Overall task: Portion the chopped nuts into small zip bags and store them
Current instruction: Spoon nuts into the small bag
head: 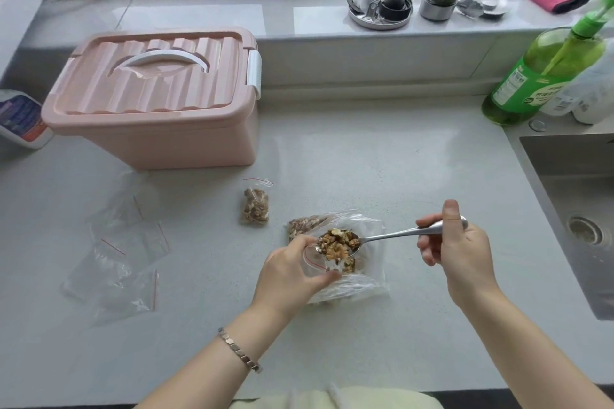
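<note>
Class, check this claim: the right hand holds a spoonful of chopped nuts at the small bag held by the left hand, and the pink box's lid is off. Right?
Not quite: the head view shows the lid on the pink box. Right hand, spoon, chopped nuts, small bag and left hand are as stated.
</note>
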Demonstrator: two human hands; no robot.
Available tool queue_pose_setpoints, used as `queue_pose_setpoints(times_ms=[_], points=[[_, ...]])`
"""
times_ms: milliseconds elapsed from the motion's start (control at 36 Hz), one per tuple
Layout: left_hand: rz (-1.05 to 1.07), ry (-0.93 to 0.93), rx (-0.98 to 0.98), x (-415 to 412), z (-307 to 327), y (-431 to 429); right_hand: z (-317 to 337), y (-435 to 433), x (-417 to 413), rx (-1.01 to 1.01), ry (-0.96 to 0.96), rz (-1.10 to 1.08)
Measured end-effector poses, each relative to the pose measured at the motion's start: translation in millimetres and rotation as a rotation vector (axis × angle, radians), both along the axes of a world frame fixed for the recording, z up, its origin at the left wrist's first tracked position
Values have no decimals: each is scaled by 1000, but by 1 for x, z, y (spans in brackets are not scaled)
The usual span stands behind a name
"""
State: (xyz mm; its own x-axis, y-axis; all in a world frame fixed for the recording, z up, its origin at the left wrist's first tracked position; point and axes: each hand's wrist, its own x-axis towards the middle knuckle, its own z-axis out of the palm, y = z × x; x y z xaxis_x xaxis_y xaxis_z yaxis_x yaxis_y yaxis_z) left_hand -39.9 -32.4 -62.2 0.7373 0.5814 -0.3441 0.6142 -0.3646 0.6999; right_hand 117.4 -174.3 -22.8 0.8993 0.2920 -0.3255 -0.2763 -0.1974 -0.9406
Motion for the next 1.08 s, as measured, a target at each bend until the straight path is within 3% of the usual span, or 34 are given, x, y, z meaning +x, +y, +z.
queue_pose_setpoints(times_ms=[333,694,917,1083], points=[[167,-8,-102,11,6,-6,-7,5,-19,57,-41,-43],[194,-26,-148,15,6,-6,-7,-1,-36,126,-86,-89],[188,-49,-150,14,3,-4,-5,-8,-40,140,-214,20],[93,-16,-47,9,-4,-2,5,-7,-30,115,-269,118]])
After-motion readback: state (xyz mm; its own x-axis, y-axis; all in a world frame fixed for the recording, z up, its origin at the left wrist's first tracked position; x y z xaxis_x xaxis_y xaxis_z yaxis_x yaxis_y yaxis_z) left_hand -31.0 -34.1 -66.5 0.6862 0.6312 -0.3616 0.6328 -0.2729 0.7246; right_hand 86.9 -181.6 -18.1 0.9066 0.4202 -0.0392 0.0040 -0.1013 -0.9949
